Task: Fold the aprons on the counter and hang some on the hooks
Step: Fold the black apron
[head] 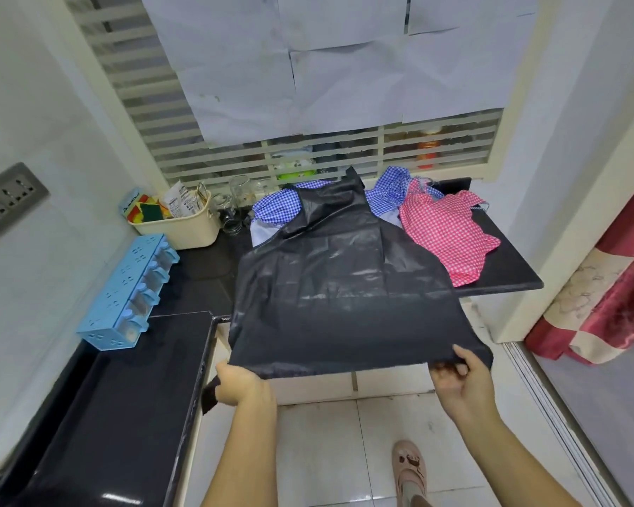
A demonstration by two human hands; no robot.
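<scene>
Two hands, left, right, grip glossy black apron hem.

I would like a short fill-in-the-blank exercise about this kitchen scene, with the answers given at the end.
1. The left hand and the right hand hold the ____ apron.
2. The pink checked apron lies to the ____ of it.
3. The jar rack by the wall is ____ in colour.
Answers: black; right; blue.
</scene>
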